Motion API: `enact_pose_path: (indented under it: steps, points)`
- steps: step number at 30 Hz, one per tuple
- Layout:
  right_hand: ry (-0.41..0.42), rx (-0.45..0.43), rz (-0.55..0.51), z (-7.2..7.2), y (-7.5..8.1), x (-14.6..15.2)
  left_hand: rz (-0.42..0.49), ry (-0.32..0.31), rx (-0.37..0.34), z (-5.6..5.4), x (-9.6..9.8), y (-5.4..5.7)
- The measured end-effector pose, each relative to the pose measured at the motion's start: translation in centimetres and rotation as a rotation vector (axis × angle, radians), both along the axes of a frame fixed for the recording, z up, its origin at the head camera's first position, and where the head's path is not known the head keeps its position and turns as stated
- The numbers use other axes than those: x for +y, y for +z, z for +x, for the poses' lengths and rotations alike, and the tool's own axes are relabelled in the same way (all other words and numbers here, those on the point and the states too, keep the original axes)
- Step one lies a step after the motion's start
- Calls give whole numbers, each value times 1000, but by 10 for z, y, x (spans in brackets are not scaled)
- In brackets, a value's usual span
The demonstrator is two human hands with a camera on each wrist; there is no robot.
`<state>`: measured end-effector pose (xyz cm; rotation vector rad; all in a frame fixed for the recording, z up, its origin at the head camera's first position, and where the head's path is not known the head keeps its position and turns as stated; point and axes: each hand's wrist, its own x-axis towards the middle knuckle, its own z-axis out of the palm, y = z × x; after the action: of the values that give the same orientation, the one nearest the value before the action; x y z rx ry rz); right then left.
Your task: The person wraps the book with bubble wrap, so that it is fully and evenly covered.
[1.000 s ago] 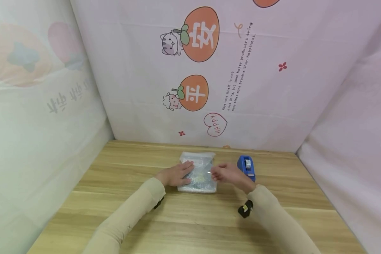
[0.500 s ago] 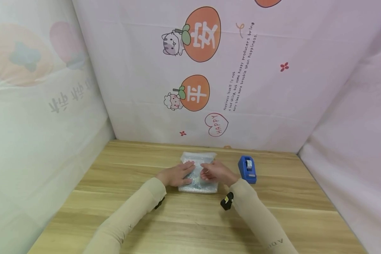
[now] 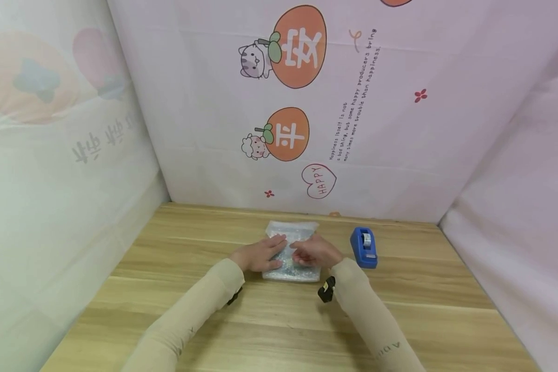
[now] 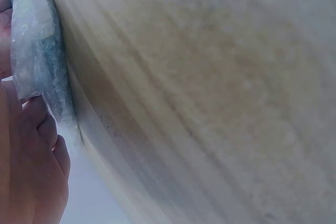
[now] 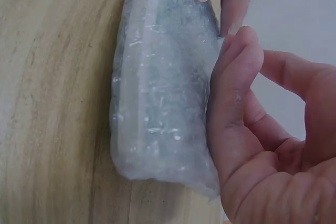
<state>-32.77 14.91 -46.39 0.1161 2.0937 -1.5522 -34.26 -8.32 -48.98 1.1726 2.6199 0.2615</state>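
Note:
A flat package in bubble wrap [image 3: 288, 275] lies on the wooden table. My left hand [image 3: 259, 257] rests on its left side with the fingers laid over the top. From the right, my right hand [image 3: 320, 252] reaches over the wrap with its fingers bent. In the right wrist view, the right thumb and index finger come together at a small piece of clear tape [image 5: 226, 39], right by the wrap's surface. Bubble wrap [image 5: 157, 87] fills the middle of that view. The left wrist view shows the package's edge beside the fingers [image 4: 37, 116].
A blue tape dispenser [image 3: 365, 253] with a roll in it stands on the table [image 3: 279, 325] to the right of the package. Behind rises a printed cloth wall [image 3: 376, 181], and white cloth hangs at both sides.
My right hand has moved left from the package's right edge to over its middle, carrying the tape. The left hand has stayed on the wrap.

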Motion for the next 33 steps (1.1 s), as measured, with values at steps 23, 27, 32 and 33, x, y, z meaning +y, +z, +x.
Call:
enact_pose_path:
  steps: [23,27,32,33]
  points:
    - [-76,12,187,-7,2,-16,-7,12,-1,0,2,2]
    - [-71,21,229,-8,4,-18,-8,11,-3,1,2,2]
    - [-18,57,362,-12,3,-18,-13,12,-1,1,2,2]
    - [-4,65,403,-13,3,-17,-14,12,1,1,2,1]
